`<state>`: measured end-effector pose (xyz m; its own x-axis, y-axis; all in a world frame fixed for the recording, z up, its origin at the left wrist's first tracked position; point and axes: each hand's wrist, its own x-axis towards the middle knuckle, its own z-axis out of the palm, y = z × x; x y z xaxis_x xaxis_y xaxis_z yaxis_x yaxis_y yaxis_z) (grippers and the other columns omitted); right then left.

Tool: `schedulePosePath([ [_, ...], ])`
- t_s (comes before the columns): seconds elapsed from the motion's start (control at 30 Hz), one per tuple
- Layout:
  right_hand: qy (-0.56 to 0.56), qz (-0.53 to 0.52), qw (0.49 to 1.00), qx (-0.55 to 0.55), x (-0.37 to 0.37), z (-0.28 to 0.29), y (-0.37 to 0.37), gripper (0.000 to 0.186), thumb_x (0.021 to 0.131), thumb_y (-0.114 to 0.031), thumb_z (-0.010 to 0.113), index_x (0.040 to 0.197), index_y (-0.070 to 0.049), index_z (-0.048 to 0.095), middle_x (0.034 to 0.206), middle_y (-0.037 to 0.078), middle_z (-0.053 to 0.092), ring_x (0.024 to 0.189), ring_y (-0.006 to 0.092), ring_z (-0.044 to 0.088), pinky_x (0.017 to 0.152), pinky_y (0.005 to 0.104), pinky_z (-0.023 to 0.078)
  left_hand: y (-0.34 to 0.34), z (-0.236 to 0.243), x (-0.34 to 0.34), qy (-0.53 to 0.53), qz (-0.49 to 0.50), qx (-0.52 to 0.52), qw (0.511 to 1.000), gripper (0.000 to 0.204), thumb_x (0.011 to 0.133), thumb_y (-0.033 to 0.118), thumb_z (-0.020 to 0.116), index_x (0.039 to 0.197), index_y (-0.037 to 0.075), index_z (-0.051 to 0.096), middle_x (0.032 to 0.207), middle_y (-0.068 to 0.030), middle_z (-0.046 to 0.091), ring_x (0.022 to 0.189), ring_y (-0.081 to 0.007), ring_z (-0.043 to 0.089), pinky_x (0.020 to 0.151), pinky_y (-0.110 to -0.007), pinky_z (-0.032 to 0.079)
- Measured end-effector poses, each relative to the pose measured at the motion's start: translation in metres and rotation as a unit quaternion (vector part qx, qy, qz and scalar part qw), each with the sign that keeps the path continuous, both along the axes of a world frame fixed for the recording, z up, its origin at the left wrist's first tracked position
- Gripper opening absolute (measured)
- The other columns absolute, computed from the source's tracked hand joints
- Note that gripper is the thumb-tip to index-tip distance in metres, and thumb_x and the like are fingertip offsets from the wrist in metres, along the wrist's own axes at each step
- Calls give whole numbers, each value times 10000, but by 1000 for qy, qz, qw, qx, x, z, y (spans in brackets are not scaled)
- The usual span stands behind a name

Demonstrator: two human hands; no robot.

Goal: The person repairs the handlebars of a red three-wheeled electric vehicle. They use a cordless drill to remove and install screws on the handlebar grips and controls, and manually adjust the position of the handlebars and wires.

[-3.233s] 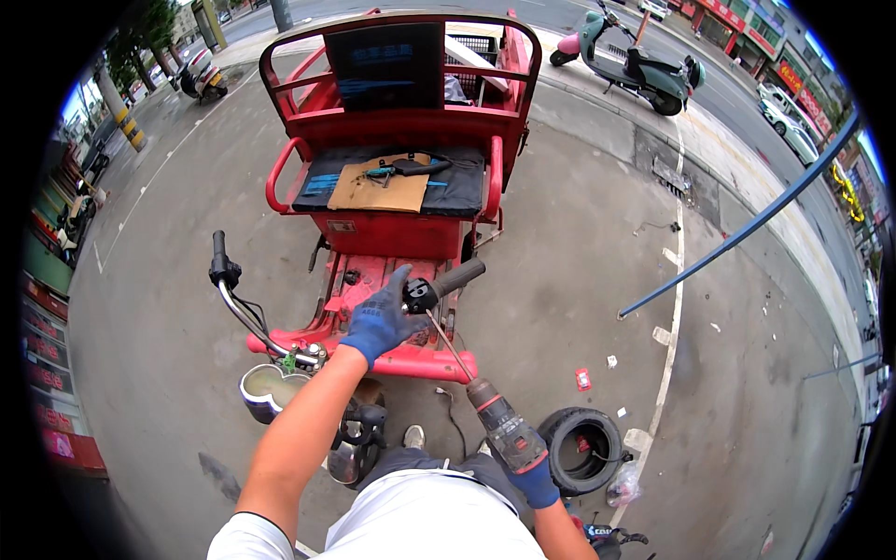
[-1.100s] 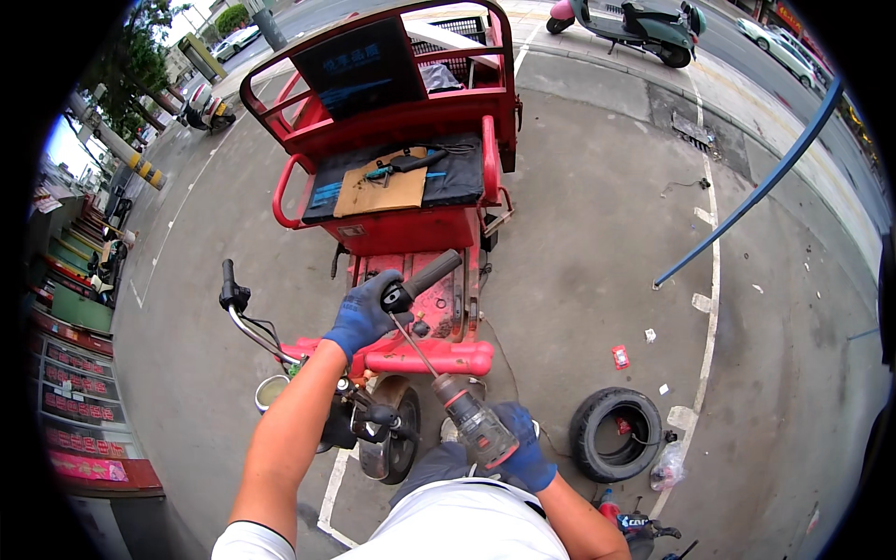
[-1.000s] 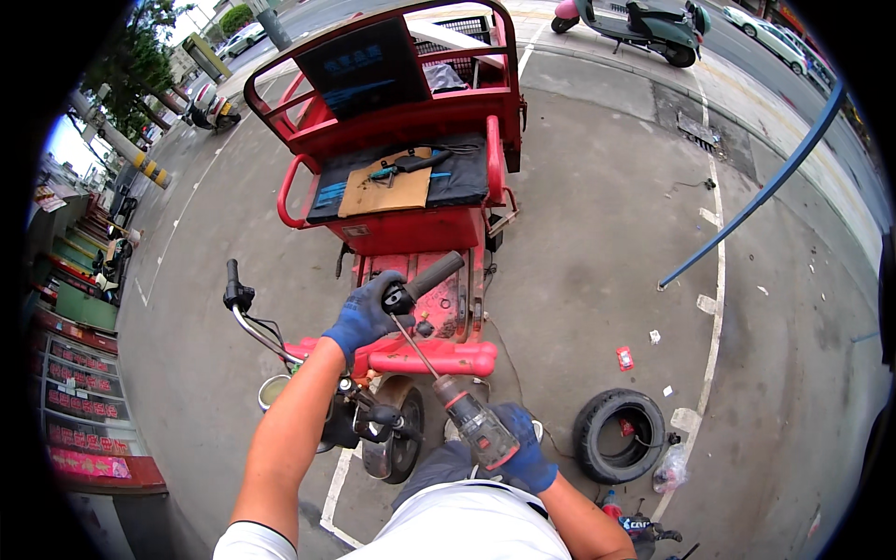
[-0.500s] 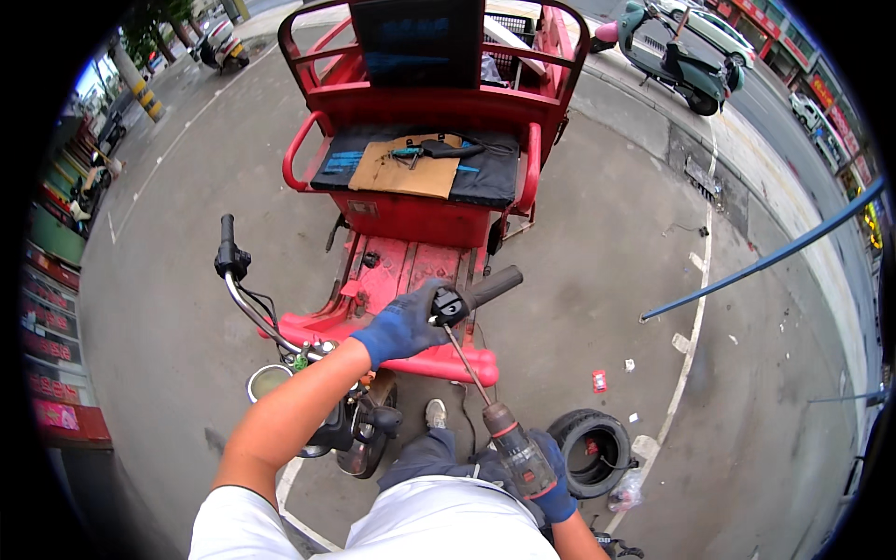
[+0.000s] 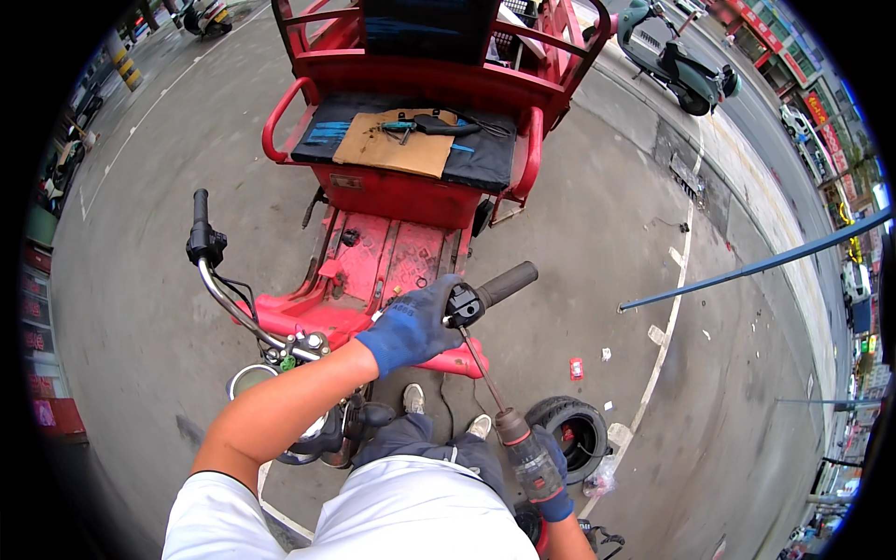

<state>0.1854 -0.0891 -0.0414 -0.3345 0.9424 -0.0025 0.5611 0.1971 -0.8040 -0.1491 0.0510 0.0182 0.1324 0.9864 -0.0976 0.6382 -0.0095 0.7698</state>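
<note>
My left hand (image 5: pixel 417 322), in a blue work glove, is closed round the right side of the red cargo tricycle's handlebar, against a black switch housing (image 5: pixel 464 304). Outward from the housing points a dark rubber grip (image 5: pixel 511 284). In my right hand (image 5: pixel 553 476), also gloved in blue, is a cordless drill (image 5: pixel 530 459) with a long thin screwdriver bit (image 5: pixel 484 372). The bit slants up and left, and its tip meets the underside of the housing. My right fingers are partly hidden behind the drill's body.
Cardboard (image 5: pixel 387 152) with a teal-handled tool lies on the tricycle's black seat (image 5: pixel 483 166). The other handlebar grip (image 5: pixel 201 209) sticks out at left. A tyre (image 5: pixel 572 425) lies on the ground by my right arm, beside a clear plastic bag (image 5: pixel 600 478). A blue pole (image 5: pixel 747 266) slants in from the right.
My view has shifted, so the tricycle's seat sits higher and further left. Both hands keep their hold, with the bit still at the housing. A second shoe now shows.
</note>
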Motion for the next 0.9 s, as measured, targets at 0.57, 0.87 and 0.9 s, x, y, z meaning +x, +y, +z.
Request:
schedulePosePath([
  [0.57,-16,14,995,94,5,-4,6,440,675,-172,827,1055,-70,629,1051,153,634,997,347,616,872,409,492,2,4,1,-4,-7,5,1000,698,729,197,760,1313,30,416,989,-235,661,915,-393,659,788,-438,526],
  [0.87,-25,77,980,184,8,-15,23,515,670,-305,763,1101,-85,585,1008,126,584,940,327,558,898,488,429,-2,2,3,26,1,17,1000,676,725,180,746,1298,35,418,995,-249,655,934,-418,644,791,-460,521],
  [0.9,-50,86,971,216,5,-8,25,509,670,-300,756,1101,-91,582,1003,120,580,933,318,556,894,488,423,-3,5,3,34,1,13,999,680,722,178,746,1299,34,417,1000,-251,654,937,-420,642,791,-461,520],
])
